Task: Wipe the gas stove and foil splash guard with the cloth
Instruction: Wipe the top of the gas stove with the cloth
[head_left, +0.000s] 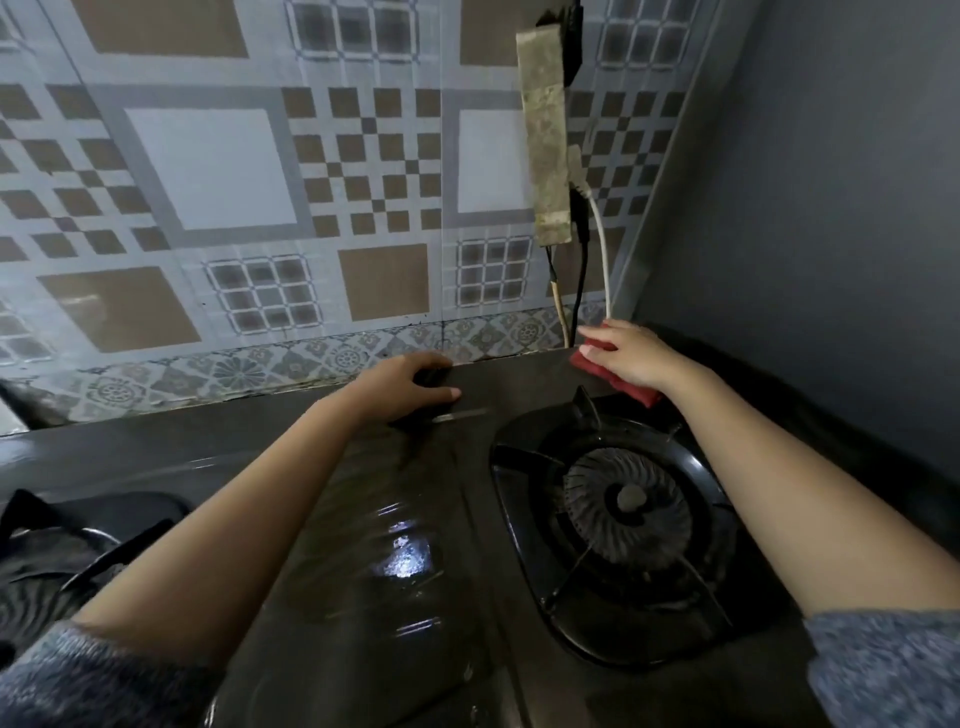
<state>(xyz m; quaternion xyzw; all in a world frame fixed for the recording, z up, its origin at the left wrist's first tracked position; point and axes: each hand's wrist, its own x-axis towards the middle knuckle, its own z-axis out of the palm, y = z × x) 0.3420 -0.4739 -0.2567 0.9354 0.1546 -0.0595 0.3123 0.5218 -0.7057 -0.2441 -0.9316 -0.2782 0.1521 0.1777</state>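
- Head view, looking down over a dark gas stove (415, 519) set against a patterned foil splash guard (208, 171) with brown and white squares.
- Right hand (631, 358) pressed flat on a red cloth (621, 382) at the stove's back right corner, fingers spread over the top of the cloth and thumb tucked beside it; pressing down rather than pinching, as far as the angle shows.
- Cloth folded, lying on the rear edge of the stove top, just behind the right burner (626, 501) and close to the foot of the splash guard.
- Left hand (405, 387) resting at the stove's back edge near the middle, fingers curled over the rim, thumb stretched along the top surface; nothing held apart from the edge itself.
- Right burner uncovered, its black pan support (597, 415) around the ringed burner head; part of a second pan support (62, 540) at far left.
- Wet-looking sheen and bright reflections across the middle of the stove top between the two forearms.
- Grimy power strip (545, 140) mounted upright on the splash guard above the right hand, with a white cable (602, 249) and darker leads hanging down towards the cloth.
- Grey knitted sleeves (883, 670) pushed up on both arms; plain grey wall (831, 208) at right.
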